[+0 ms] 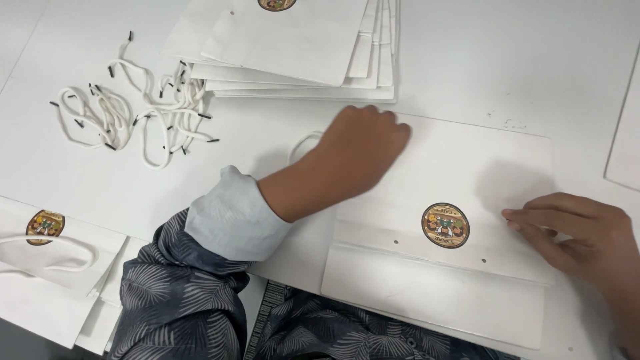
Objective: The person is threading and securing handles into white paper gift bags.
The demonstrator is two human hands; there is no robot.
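The left hand (363,150) is curled, its grip pressed together on the flat white paper bag (467,167); its fingertips are hidden. The right hand (580,233), partly cut off, lies spread on the bag's edge. A round multicoloured label (445,226) sits above two punched holes. A stack of bags (300,53) and white cords (133,113) lie on the bench (507,53).
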